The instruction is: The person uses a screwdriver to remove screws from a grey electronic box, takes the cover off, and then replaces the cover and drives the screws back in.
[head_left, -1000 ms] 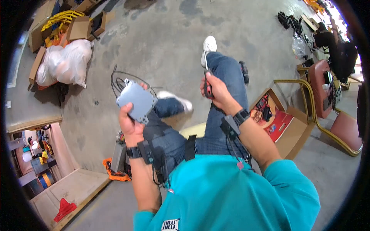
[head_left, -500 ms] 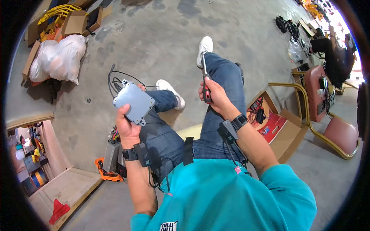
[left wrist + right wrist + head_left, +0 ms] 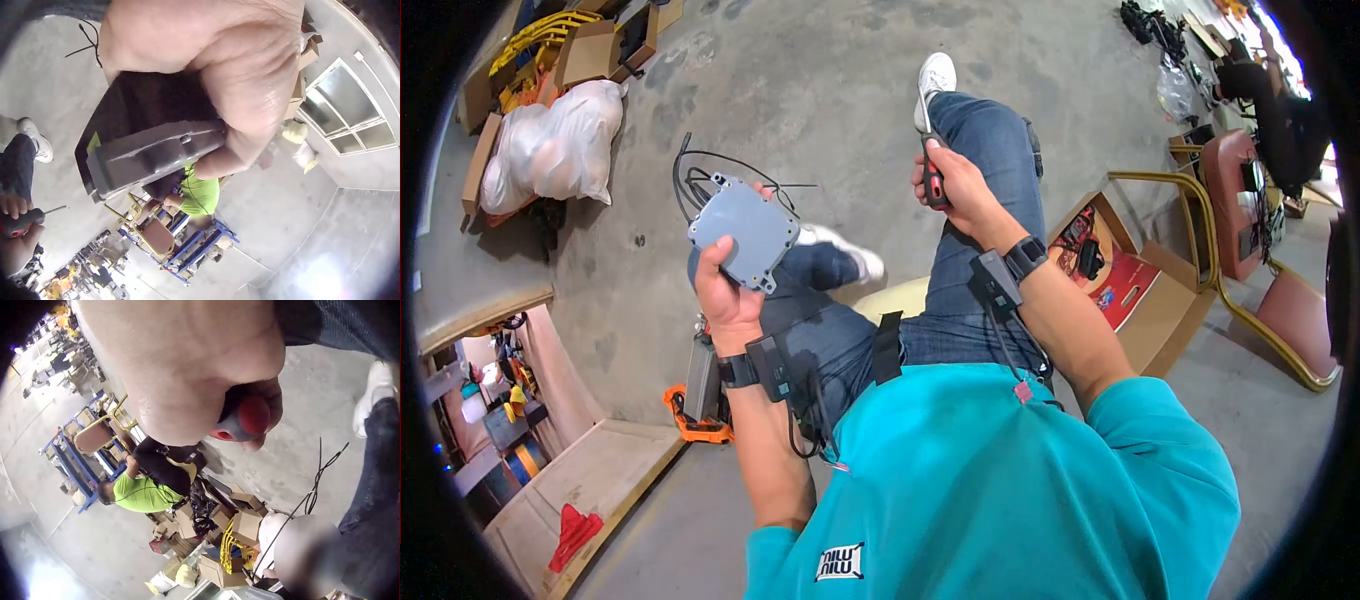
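A person in a teal shirt [image 3: 1020, 470] holds 2 things above a gray floor [image 3: 830, 110]. The left hand [image 3: 730, 300] grasps a flat gray case [image 3: 743, 235], its thumb laid over the near edge, while a fingertip shows at the far right edge. Black cables [image 3: 679, 175] loop out past the case's far left corner. The right hand [image 3: 965, 195], its grip clenched around the red-and-black handle of a screwdriver [image 3: 935, 185], points the shaft toward 1 white shoe [image 3: 938, 75]. A wide gap parts the tool from the case's right edge, with floor and the other shoe showing through it. Toward the floor's left edge, a white plastic bag [image 3: 555, 145] sits well apart from the cables. To the right, an open carton [image 3: 1170, 335] lies near the right forearm, just beside a gold-framed chair [image 3: 1235, 215].
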Action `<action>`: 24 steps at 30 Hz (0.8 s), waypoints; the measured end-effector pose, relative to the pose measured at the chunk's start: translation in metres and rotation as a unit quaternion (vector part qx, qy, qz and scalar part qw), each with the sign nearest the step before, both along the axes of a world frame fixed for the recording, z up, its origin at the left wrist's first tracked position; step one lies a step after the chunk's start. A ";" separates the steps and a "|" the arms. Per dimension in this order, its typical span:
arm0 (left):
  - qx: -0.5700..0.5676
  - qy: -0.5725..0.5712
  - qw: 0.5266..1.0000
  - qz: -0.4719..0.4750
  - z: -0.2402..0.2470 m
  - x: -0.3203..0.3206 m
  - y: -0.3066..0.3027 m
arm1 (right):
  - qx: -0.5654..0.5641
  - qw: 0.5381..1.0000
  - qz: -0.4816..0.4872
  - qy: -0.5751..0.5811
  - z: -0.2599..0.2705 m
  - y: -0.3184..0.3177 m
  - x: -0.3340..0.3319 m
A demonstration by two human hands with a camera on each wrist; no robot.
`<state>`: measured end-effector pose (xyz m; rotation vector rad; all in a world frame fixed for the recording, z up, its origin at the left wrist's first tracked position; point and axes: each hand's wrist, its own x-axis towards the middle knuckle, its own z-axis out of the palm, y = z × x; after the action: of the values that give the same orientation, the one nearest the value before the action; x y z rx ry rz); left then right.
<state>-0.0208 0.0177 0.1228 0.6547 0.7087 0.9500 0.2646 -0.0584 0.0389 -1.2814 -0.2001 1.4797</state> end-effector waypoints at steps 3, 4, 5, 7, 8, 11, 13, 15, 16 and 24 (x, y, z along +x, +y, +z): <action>-0.003 0.011 1.000 0.009 -0.002 -0.005 -0.002 | 0.009 1.000 -0.001 -0.010 0.000 -0.001 0.002; -0.005 0.016 1.000 0.011 -0.003 -0.006 -0.002 | 0.002 1.000 -0.004 -0.005 0.002 -0.001 0.001; -0.003 0.015 1.000 0.015 -0.004 -0.006 -0.002 | -0.004 1.000 -0.006 -0.001 0.003 0.000 0.001; -0.023 0.015 0.999 0.017 -0.003 -0.005 -0.008 | -0.001 1.000 0.002 -0.003 0.002 -0.001 0.000; -0.018 0.013 1.000 0.022 -0.005 -0.005 -0.009 | 0.005 1.000 0.003 -0.006 0.002 0.002 0.000; -0.030 0.020 0.999 0.026 -0.013 -0.009 -0.008 | -0.003 1.000 0.002 -0.001 0.000 0.002 -0.001; -0.028 0.001 0.999 0.021 -0.013 -0.010 -0.007 | -0.005 1.000 -0.003 -0.004 0.003 0.001 -0.002; -0.042 -0.016 0.999 0.020 -0.017 -0.010 -0.008 | -0.012 1.000 -0.007 -0.003 0.002 0.001 -0.003; -0.047 -0.024 0.998 0.022 -0.020 -0.009 -0.009 | -0.017 1.000 -0.005 -0.012 0.001 0.001 -0.003; -0.119 -0.046 0.992 -0.005 -0.069 -0.005 -0.024 | 0.019 0.999 0.026 -0.027 -0.001 -0.004 -0.007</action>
<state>-0.0254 -0.0066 0.0541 0.4011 0.7223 0.8656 0.2581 -0.0621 0.0380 -1.2958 -0.2979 1.4796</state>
